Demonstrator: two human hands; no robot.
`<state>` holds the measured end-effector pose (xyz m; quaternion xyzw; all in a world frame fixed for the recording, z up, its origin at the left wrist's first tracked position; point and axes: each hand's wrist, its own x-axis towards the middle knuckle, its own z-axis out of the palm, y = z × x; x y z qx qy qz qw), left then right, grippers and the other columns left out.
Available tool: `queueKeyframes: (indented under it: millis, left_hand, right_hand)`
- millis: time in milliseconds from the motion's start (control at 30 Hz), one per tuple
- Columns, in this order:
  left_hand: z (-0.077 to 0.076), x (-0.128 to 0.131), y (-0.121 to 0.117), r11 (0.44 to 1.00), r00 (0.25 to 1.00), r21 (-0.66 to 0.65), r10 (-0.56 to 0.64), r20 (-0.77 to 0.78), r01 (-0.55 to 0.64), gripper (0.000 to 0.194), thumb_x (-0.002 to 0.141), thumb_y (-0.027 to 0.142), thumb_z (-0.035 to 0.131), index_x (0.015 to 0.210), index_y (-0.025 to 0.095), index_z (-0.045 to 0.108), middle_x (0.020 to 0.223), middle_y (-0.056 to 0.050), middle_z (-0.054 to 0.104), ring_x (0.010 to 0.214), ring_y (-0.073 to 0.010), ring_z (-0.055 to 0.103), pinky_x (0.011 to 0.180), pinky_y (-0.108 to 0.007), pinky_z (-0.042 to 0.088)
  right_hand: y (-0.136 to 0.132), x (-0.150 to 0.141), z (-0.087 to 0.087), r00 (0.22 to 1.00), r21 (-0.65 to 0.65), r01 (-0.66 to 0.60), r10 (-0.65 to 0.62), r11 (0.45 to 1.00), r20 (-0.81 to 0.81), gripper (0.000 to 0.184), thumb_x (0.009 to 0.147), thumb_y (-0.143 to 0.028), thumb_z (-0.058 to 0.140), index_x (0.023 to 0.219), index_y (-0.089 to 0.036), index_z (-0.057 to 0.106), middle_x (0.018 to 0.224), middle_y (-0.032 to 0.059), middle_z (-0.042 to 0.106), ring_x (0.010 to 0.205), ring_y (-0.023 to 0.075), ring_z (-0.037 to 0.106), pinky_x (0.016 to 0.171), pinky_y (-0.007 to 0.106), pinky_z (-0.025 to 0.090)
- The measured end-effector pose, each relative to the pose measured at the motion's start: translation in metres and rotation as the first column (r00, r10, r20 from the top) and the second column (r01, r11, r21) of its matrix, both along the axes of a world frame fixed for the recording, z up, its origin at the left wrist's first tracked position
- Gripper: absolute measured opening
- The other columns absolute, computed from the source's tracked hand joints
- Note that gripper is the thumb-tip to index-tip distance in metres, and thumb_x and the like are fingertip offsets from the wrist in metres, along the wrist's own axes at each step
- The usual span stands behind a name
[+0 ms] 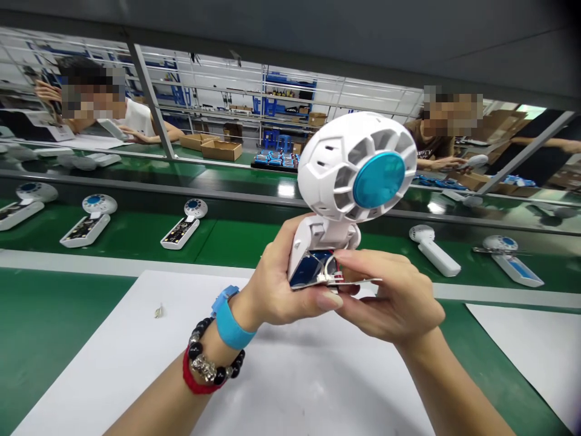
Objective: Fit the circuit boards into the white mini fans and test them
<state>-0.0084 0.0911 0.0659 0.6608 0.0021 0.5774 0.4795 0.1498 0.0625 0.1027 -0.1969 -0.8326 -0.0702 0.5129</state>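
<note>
And here's the white fan (320,175), held up above the white sheet (308,381), its round head tilted and its turquoise disc (379,180) facing out! The left hand (276,284) has it firmly by the handle, thumb along the lower edge. In comes the right hand (394,297), fingers pinched around a thin board (365,281) at the opened handle, right beside the wires (336,270); whether they grip a wire too, I can't tell. A dark blue pack (308,268) shows inside. Beyond, more fans (195,209) rest along the green belt (236,236).
</note>
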Motion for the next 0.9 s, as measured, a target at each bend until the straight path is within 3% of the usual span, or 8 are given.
queueKeyframes:
  millis: [133,233,300,433,567,667,767,900]
  left_hand:
    - [0.002,0.002,0.0,0.999,1.0,0.05,-0.004,0.006,0.004,0.054,0.086,0.041,0.074,0.131,0.028,0.047,0.122,-0.006,0.064,0.09,-0.0211,0.071,0.072,-0.029,0.063]
    - [0.002,0.0,0.001,0.995,0.998,0.083,0.057,-0.006,-0.056,0.054,0.086,0.043,0.073,0.131,0.026,0.048,0.119,-0.006,0.066,0.083,-0.0182,0.07,0.066,-0.024,0.06]
    - [0.002,-0.002,0.001,0.988,0.991,0.099,0.128,-0.048,-0.122,0.056,0.085,0.045,0.073,0.131,0.025,0.048,0.119,-0.006,0.066,0.089,-0.0203,0.07,0.071,-0.027,0.06]
    - [0.001,-0.004,-0.002,0.971,0.966,0.068,0.234,-0.104,-0.228,0.059,0.089,0.05,0.068,0.137,0.024,0.046,0.122,-0.008,0.065,0.105,-0.0266,0.066,0.088,-0.037,0.057]
    - [0.001,-0.003,-0.004,0.967,0.96,0.007,0.254,-0.115,-0.255,0.06,0.091,0.054,0.061,0.14,0.024,0.043,0.116,-0.009,0.067,0.097,-0.0261,0.067,0.083,-0.037,0.058]
    - [0.001,0.0,-0.004,0.959,0.951,0.005,0.282,-0.123,-0.284,0.06,0.092,0.055,0.059,0.14,0.023,0.044,0.121,-0.01,0.065,0.103,-0.0277,0.066,0.087,-0.038,0.056]
    - [0.0,0.003,-0.004,0.945,0.935,0.024,0.327,-0.137,-0.327,0.054,0.094,0.053,0.057,0.138,0.022,0.047,0.118,-0.009,0.065,0.104,-0.0267,0.064,0.088,-0.038,0.055]
    - [0.004,0.005,-0.005,0.936,0.92,-0.066,0.326,-0.219,-0.347,0.052,0.093,0.057,0.056,0.133,0.024,0.052,0.104,-0.007,0.065,0.09,-0.0224,0.063,0.07,-0.029,0.055]
  right_hand:
    - [0.0,0.0,-0.002,1.0,-0.033,0.005,-0.005,0.999,0.006,0.02,0.084,-0.02,0.067,0.104,-0.021,0.064,0.061,-0.0026,0.064,0.046,0.0114,0.056,0.045,0.023,0.045]
    - [0.0,0.002,0.0,1.0,-0.015,-0.01,0.01,1.0,0.021,0.02,0.087,-0.022,0.062,0.107,-0.02,0.064,0.063,-0.0012,0.066,0.048,0.0134,0.059,0.047,0.024,0.046]
    - [-0.001,0.004,0.001,0.999,-0.037,-0.029,0.03,0.999,0.029,0.018,0.091,-0.023,0.057,0.109,-0.022,0.063,0.064,-0.0005,0.067,0.05,0.0151,0.061,0.049,0.026,0.047]
    - [-0.004,0.003,0.001,0.999,-0.205,-0.032,0.03,0.978,-0.015,0.015,0.093,-0.02,0.059,0.106,-0.027,0.06,0.074,-0.0007,0.068,0.054,0.0141,0.06,0.053,0.026,0.048]
    - [-0.005,-0.004,-0.003,0.949,-0.295,-0.082,-0.016,0.952,-0.316,0.042,0.085,-0.021,0.071,0.122,-0.03,0.054,0.109,0.0042,0.065,0.09,0.0191,0.065,0.077,0.032,0.056]
    - [-0.007,-0.007,-0.002,0.937,-0.488,-0.163,-0.021,0.858,-0.349,0.053,0.089,-0.023,0.067,0.138,-0.028,0.046,0.127,0.0078,0.062,0.113,0.0238,0.062,0.092,0.037,0.056]
    - [-0.009,-0.008,-0.001,0.93,-0.565,-0.174,-0.054,0.807,-0.364,0.037,0.091,-0.021,0.064,0.128,-0.025,0.057,0.115,0.0059,0.069,0.105,0.0219,0.066,0.09,0.035,0.057]
    - [-0.004,-0.008,-0.002,0.884,-0.577,-0.211,-0.098,0.789,-0.457,0.027,0.089,-0.021,0.066,0.116,-0.022,0.063,0.104,0.0039,0.072,0.094,0.0185,0.069,0.082,0.03,0.058]
